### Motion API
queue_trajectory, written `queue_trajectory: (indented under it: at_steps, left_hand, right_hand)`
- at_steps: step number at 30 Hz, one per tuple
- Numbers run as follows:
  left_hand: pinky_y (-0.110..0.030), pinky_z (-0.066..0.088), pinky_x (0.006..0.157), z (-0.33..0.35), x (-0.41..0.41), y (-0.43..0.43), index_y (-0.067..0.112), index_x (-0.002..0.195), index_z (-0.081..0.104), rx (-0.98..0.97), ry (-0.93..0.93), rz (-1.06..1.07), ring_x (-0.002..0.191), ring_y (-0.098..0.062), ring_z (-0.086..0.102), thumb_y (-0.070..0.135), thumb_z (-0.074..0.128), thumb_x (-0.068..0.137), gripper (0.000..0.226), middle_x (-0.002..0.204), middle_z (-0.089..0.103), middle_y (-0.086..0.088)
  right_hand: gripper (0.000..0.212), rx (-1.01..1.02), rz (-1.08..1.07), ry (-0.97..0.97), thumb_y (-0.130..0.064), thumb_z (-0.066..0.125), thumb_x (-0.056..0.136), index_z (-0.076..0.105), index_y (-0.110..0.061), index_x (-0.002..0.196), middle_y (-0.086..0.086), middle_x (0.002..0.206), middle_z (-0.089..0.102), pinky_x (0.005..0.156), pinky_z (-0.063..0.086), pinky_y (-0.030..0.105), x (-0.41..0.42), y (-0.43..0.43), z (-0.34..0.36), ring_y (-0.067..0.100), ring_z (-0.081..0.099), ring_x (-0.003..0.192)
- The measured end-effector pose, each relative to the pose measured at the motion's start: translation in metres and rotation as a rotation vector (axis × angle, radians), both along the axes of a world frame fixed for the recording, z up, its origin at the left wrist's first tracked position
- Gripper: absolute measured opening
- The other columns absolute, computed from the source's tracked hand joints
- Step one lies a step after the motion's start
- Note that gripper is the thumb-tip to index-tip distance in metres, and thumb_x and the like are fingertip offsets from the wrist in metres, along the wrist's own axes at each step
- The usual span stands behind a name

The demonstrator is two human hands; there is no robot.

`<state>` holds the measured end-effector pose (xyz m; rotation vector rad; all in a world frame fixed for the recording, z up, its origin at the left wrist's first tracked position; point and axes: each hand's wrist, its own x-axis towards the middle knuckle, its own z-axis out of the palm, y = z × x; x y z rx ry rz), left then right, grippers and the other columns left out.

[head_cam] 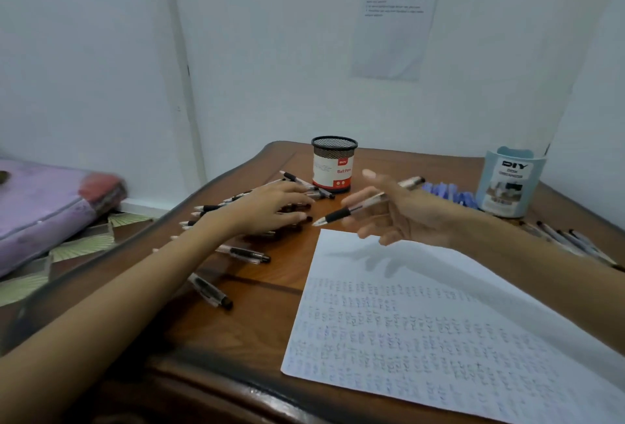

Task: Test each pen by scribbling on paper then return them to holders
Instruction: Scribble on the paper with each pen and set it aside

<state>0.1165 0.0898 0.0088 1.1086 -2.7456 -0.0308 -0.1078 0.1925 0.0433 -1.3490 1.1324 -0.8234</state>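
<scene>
My right hand (pixel 399 210) holds a clear pen with a black grip (pixel 358 208) above the far edge of the paper (pixel 422 318), tip pointing left. The sheet is covered with rows of scribbles. My left hand (pixel 270 208) lies with spread fingers on a pile of black-grip pens (pixel 216 208) left of the paper. A black mesh pen holder (pixel 334 163) with a red and white label stands behind the pile. A pale blue holder (pixel 510 181) stands at the back right.
Two loose pens (pixel 247 253) (pixel 211 290) lie near the table's left edge (pixel 162 220). Blue pens (pixel 446 192) lie beside the blue holder, more pens (pixel 568 241) at the far right. A purple mattress (pixel 44 207) lies on the floor at left. The wall is close behind.
</scene>
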Motion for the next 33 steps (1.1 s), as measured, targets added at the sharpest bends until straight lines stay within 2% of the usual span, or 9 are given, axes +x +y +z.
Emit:
queue_trajectory:
  at_steps: [3, 6, 9, 11, 14, 18, 24, 29, 33]
  left_hand:
    - [-0.031, 0.012, 0.117, -0.011, 0.005, -0.011, 0.023, 0.138, 0.045, 0.064, 0.056, -0.013, 0.141, -0.011, 0.022, 0.04, 0.041, 0.097, 0.044, 0.15, 0.034, 0.004]
    - [-0.033, 0.017, 0.117, -0.017, 0.007, -0.015, 0.022, 0.137, 0.047, 0.052, 0.08, -0.03, 0.139, -0.01, 0.026, 0.051, 0.032, 0.09, 0.057, 0.148, 0.036, 0.005]
    - [-0.037, 0.018, 0.116, -0.018, 0.008, -0.017, 0.021, 0.137, 0.047, 0.043, 0.074, -0.02, 0.139, -0.012, 0.027, 0.051, 0.031, 0.09, 0.057, 0.146, 0.04, 0.003]
    - [-0.038, 0.017, 0.117, -0.019, 0.007, -0.019, 0.022, 0.137, 0.046, 0.046, 0.069, -0.017, 0.139, -0.012, 0.026, 0.046, 0.036, 0.096, 0.048, 0.146, 0.04, 0.003]
    - [-0.031, 0.015, 0.116, -0.019, 0.007, -0.019, 0.022, 0.138, 0.045, 0.037, 0.064, -0.005, 0.139, -0.01, 0.026, 0.04, 0.038, 0.097, 0.045, 0.147, 0.039, 0.004]
    - [-0.029, 0.014, 0.115, -0.019, 0.006, -0.018, 0.023, 0.14, 0.042, 0.024, 0.063, 0.002, 0.139, -0.01, 0.024, 0.04, 0.037, 0.098, 0.046, 0.148, 0.036, 0.004]
    - [-0.029, 0.013, 0.114, -0.019, 0.006, -0.018, 0.024, 0.141, 0.04, 0.041, 0.055, 0.01, 0.14, -0.011, 0.024, 0.04, 0.036, 0.098, 0.047, 0.149, 0.035, 0.003]
    - [-0.031, 0.013, 0.115, -0.018, 0.005, -0.017, 0.024, 0.142, 0.038, 0.046, 0.041, 0.023, 0.14, -0.012, 0.023, 0.04, 0.035, 0.098, 0.047, 0.15, 0.034, 0.003]
    - [-0.032, 0.013, 0.115, -0.018, 0.005, -0.016, 0.024, 0.142, 0.037, 0.047, 0.036, 0.03, 0.14, -0.012, 0.023, 0.04, 0.035, 0.098, 0.047, 0.15, 0.033, 0.002]
  right_hand:
    - [0.021, -0.101, 0.015, 0.084, -0.035, 0.065, 0.08, 0.061, -0.015, 0.074, -0.001, 0.059, 0.06, 0.043, 0.044, 0.013, 0.025, -0.011, -0.007, 0.006, 0.051, 0.047]
    - [0.017, -0.147, 0.028, 0.019, -0.03, 0.064, 0.084, 0.064, -0.017, 0.074, 0.003, 0.06, 0.061, 0.043, 0.045, 0.016, 0.042, -0.017, -0.026, 0.01, 0.056, 0.049]
    - [0.019, -0.194, 0.1, -0.052, -0.031, 0.066, 0.076, 0.066, -0.012, 0.079, 0.007, 0.071, 0.068, 0.042, 0.047, 0.019, 0.052, -0.015, -0.045, 0.014, 0.063, 0.059]
    - [0.019, -0.257, 0.076, -0.024, -0.03, 0.071, 0.069, 0.063, -0.016, 0.06, 0.006, 0.062, 0.066, 0.04, 0.045, 0.019, 0.055, -0.011, -0.049, 0.013, 0.059, 0.051]
    - [0.039, -0.373, -0.041, 0.062, -0.029, 0.075, 0.068, 0.048, -0.016, 0.044, 0.001, 0.043, 0.051, 0.038, 0.039, 0.017, 0.056, -0.011, -0.051, 0.01, 0.047, 0.037]
    - [0.045, -0.442, -0.06, 0.089, -0.01, 0.065, 0.086, 0.041, -0.01, 0.048, -0.002, 0.04, 0.046, 0.036, 0.035, 0.014, 0.054, -0.014, -0.054, 0.007, 0.043, 0.033]
    - [0.04, -0.434, -0.065, 0.068, -0.006, 0.062, 0.087, 0.042, -0.007, 0.052, 0.007, 0.046, 0.046, 0.037, 0.037, 0.015, 0.054, -0.016, -0.057, 0.007, 0.044, 0.036]
    - [0.036, -0.438, -0.039, 0.097, -0.008, 0.063, 0.087, 0.045, -0.003, 0.055, 0.0, 0.042, 0.047, 0.038, 0.037, 0.014, 0.055, -0.015, -0.058, 0.005, 0.045, 0.035]
    - [0.038, -0.483, -0.074, 0.135, 0.002, 0.057, 0.086, 0.041, -0.005, 0.052, -0.001, 0.042, 0.039, 0.037, 0.035, 0.013, 0.056, -0.017, -0.058, 0.004, 0.042, 0.033]
